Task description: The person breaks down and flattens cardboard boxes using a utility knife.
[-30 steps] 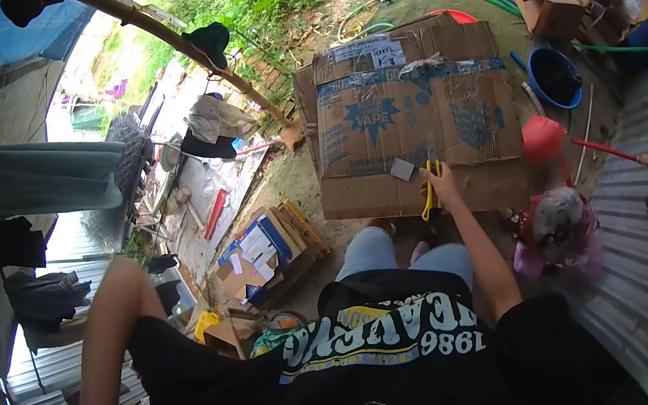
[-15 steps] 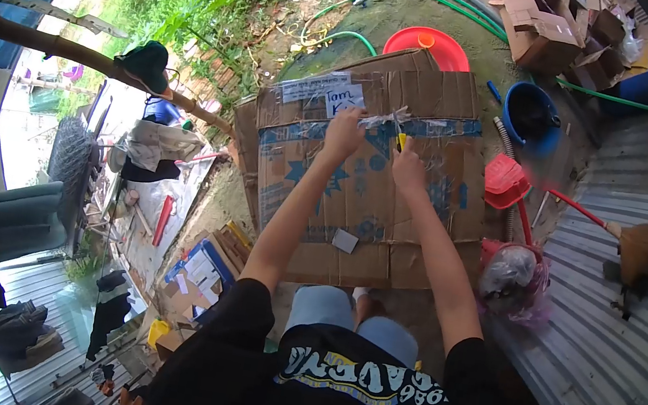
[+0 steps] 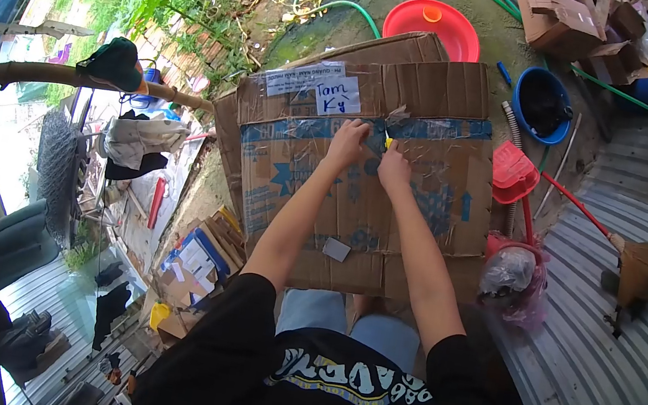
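A large brown cardboard box (image 3: 295, 223) lies in front of me, with blue print and a handwritten white label (image 3: 337, 96). Clear and blue packing tape (image 3: 446, 129) runs across its upper part, torn and lifted near the middle. My right hand (image 3: 395, 168) is closed round a small yellow-handled knife (image 3: 389, 140), its blade pointing away from me at the tape seam. Just to the left, my left hand (image 3: 348, 143) rests on the box with fingers curled together by the tape; whatever they pinch is hidden. A small grey card (image 3: 336, 249) lies on the box's near part.
Beyond the box stands a red basin (image 3: 453, 26). At the right are a blue basin (image 3: 543, 103), a red dustpan (image 3: 513, 173), a broom (image 3: 645, 270) and a plastic-wrapped bundle (image 3: 509, 274). Opened cartons (image 3: 556, 23) are piled at the upper right. A wooden pole (image 3: 31, 74) crosses at left.
Both hands have come slightly nearer to me along the box. The whitish strip of tape between my left hand and the knife no longer shows there. The view has shifted a little.
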### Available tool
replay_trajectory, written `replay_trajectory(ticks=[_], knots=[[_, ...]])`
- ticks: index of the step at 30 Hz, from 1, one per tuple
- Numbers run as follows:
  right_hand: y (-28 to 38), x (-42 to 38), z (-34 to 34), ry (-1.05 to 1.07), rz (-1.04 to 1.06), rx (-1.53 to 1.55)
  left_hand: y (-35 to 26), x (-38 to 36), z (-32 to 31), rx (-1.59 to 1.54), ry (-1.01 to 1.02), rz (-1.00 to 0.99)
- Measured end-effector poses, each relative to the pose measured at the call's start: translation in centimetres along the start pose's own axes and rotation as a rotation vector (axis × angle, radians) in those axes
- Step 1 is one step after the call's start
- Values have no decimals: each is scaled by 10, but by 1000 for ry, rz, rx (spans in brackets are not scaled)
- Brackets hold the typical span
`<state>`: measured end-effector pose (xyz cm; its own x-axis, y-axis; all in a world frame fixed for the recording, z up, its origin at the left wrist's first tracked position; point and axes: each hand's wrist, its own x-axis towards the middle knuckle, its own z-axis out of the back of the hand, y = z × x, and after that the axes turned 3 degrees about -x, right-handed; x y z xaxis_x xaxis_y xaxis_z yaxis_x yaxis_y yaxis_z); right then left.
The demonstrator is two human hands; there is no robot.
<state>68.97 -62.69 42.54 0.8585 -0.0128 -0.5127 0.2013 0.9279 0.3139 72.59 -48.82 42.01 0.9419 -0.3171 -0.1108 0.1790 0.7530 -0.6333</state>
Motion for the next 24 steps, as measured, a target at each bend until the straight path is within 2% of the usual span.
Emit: replay_trajectory(ticks=[4, 6, 10, 17, 20, 24], knots=[[3, -9, -6, 6, -73, 55, 17, -26, 0, -97, 41, 52], [-1, -26, -14, 14, -93, 40, 10, -36, 1, 192, 108, -14], [-6, -54, -18, 10, -70, -53, 2, -30, -7, 256, 275, 124], [-17, -127, -34, 46, -101, -90, 8, -21, -17, 403, 210, 166], [-17, -156, -40, 50, -113, -108, 18, -19, -24, 438, 107, 163], [-33, -218, -65, 37, -122, -193, 17, -23, -28, 477, 106, 181]])
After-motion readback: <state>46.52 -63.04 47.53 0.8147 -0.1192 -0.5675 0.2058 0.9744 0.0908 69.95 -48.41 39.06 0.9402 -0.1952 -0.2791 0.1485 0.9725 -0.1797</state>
